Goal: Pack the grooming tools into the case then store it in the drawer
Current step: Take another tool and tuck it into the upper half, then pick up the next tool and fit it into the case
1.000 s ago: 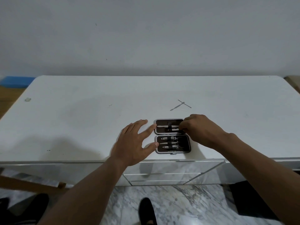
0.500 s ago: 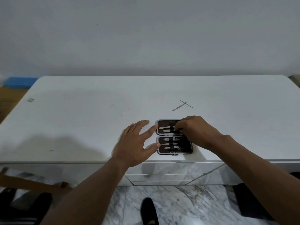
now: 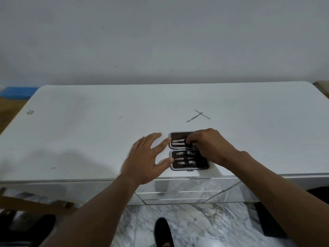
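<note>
A small dark case (image 3: 179,165) with a silver rim lies open flat near the front edge of the white dresser top (image 3: 89,132). Its near half holds three metal tools under straps. In the far half lies a silver tool (image 3: 178,142), and my right hand (image 3: 208,145) pinches its right end with fingers curled over that half. My left hand (image 3: 147,157) rests flat beside the case, fingers spread, with forefinger and thumb tips touching its left edge. Two thin metal tools (image 3: 198,116) lie crossed on the top behind the case.
Mirrored drawer fronts (image 3: 178,195) sit below the dresser's front edge. A marble floor and my dark shoe (image 3: 162,232) are underneath. A wooden bar (image 3: 35,205) crosses at lower left. A blue object (image 3: 17,91) lies at the far left behind the dresser.
My right hand has slid slightly left over the case's far half, pushing the silver tool further in. My left hand has stayed against the case's left edge.
</note>
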{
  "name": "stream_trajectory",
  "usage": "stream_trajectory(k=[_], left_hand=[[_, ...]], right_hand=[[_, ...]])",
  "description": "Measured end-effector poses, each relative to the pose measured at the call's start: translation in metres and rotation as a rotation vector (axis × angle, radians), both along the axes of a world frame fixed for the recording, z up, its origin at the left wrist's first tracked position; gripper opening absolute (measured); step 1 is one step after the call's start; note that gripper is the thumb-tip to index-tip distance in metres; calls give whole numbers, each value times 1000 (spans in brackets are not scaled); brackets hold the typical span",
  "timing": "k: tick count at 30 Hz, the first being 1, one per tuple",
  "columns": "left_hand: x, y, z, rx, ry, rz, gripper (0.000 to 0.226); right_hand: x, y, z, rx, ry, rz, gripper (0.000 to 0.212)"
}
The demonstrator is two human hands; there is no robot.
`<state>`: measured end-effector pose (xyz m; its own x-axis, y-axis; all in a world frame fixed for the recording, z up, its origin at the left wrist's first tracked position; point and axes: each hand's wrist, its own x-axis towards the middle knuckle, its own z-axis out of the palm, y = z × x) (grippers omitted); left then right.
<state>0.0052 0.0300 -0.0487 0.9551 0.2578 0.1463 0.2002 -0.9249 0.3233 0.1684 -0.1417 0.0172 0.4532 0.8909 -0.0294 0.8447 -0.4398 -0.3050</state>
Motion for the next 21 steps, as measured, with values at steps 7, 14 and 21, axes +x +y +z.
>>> stream_trajectory(k=[7,14,21], left_hand=[[0,0,1,-5,14,-7,64],[-1,0,4,-16,0,-21,63],[-1,0,5,-20,-1,-26,62]], right_hand=[[-3,-7,6,139,77,-99,23],[21,-1,11,117,22,-261,19],[56,23,6,-41,4,-315,33]])
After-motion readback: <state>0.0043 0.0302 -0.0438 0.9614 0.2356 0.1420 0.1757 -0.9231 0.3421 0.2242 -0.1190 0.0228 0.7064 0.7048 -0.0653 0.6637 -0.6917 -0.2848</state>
